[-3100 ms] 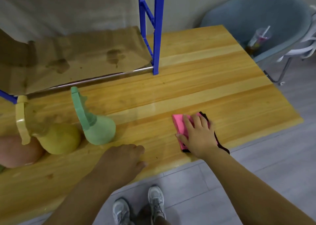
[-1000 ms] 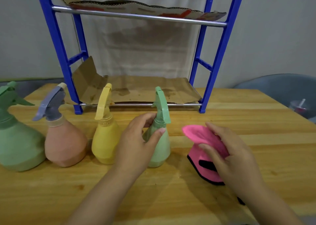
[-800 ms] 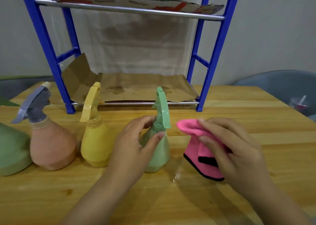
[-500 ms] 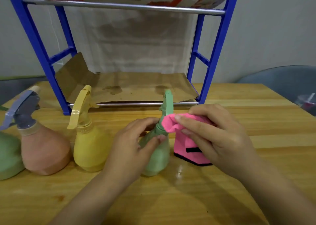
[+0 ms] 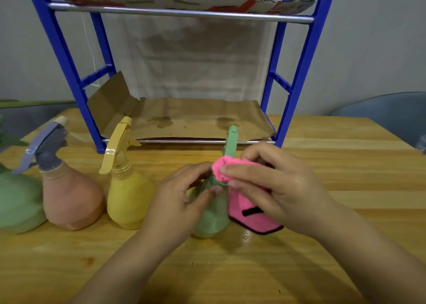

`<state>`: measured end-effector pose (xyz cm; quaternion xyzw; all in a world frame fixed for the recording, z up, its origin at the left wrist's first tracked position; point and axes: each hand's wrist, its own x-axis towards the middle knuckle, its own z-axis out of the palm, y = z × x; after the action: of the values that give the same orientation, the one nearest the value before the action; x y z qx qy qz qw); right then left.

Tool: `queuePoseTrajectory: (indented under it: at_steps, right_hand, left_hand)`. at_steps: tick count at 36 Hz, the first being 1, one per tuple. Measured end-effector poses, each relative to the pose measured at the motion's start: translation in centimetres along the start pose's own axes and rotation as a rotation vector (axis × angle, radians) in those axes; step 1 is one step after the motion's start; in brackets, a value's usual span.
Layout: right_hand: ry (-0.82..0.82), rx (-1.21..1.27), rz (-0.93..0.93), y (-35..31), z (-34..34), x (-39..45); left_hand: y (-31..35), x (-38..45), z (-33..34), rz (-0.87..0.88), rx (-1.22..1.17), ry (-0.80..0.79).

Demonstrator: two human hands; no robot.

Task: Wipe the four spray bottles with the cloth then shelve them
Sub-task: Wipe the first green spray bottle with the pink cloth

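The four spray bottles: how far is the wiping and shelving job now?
Nothing looks shelved: both levels of the blue shelf hold only cardboard. In hand: the left hand grips the small green bottle while the right hand presses the pink cloth on its neck. The yellow bottle, pink bottle and large green bottle wait on the table.

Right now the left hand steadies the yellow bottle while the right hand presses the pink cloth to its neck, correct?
Not quite. In the head view the left hand grips the light green bottle, not the yellow bottle, which stands untouched beside it. The right hand does press the pink cloth to its neck.
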<state>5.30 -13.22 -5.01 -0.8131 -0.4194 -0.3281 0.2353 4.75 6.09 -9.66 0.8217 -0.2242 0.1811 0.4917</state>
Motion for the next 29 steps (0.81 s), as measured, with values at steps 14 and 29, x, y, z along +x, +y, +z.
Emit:
queuePoseTrajectory:
  at_steps: [14, 29]
  right_hand:
    - [0.021, 0.081, 0.252, 2.7, -0.3, 1.5]
    - [0.144, 0.339, 0.499, 2.6, 1.1, -2.1]
  left_hand:
    - [1.0, -0.8, 0.0, -0.139, -0.067, -0.025]
    - [0.9, -1.9, 0.0, -0.278, -0.203, 0.107]
